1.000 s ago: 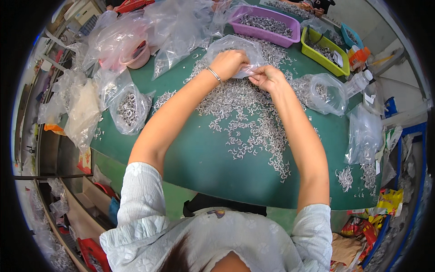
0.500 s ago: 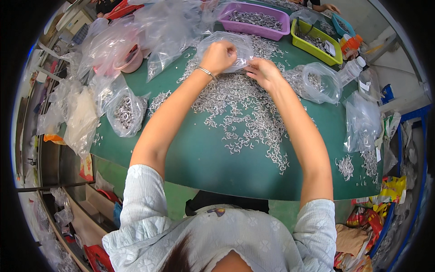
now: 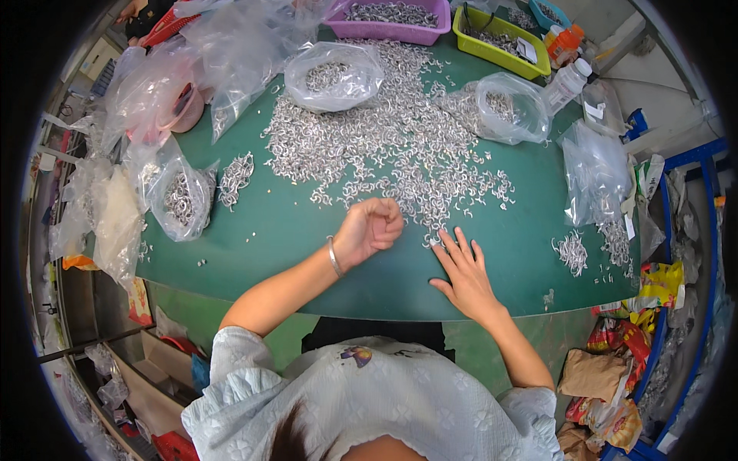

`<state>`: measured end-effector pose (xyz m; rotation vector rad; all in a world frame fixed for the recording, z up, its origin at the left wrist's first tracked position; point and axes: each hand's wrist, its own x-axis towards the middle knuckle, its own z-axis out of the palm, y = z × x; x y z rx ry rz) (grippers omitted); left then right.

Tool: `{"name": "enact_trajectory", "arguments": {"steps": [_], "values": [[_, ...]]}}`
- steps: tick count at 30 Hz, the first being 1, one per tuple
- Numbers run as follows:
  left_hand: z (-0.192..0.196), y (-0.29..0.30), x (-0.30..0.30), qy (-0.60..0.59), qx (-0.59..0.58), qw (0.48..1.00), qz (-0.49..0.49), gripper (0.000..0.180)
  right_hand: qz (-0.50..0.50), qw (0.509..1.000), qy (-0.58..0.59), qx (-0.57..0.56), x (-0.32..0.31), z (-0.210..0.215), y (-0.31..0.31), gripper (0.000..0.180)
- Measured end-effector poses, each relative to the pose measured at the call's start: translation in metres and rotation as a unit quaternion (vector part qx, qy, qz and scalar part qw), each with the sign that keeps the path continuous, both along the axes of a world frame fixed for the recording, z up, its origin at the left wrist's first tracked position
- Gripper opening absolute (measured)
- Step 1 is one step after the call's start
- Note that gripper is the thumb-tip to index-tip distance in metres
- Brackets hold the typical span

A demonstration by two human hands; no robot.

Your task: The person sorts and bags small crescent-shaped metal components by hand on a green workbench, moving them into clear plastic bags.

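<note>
A broad spread of small silvery curved metal pieces lies across the green table. My left hand, with a metal bangle at the wrist, is closed at the near edge of the spread; its fingers curl inward, and what they hold, if anything, is hidden. To its right my right hand is open, fingers spread and low over the table, its fingertips beside the nearest pieces. Farther off, a clear plastic bag with its mouth folded open holds more pieces and stands on the spread. Neither hand touches it.
Another open bag of pieces rests at the right, near a white bottle. A purple tray and a yellow-green tray stand at the back. Plastic bags crowd the left; small piles lie at the right.
Both my hands have left the middle bag and come back toward the near table edge. The right hand's fingers have spread out. The view has shifted, and the bag now stands untouched.
</note>
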<state>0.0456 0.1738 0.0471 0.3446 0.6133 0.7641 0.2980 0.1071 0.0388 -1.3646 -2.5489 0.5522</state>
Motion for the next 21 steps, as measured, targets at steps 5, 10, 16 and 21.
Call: {"name": "enact_trajectory", "arguments": {"steps": [5,10,16,21], "values": [[-0.007,-0.013,0.035,0.067,0.013,0.993,-0.094,0.023,-0.075,0.995,-0.032,0.058,0.015,-0.011,-0.008,0.049],[-0.006,-0.008,0.069,0.182,0.09,0.972,-0.119,0.034,-0.192,0.966,0.152,0.08,0.028,-0.008,-0.012,0.036],[-0.008,-0.012,0.099,0.211,0.177,0.948,-0.162,0.035,-0.282,0.83,0.479,-0.054,0.021,0.001,-0.013,0.032],[-0.012,-0.015,0.111,0.222,0.211,0.932,-0.196,0.037,-0.283,0.798,0.528,-0.055,0.019,-0.006,-0.01,0.023]]}}
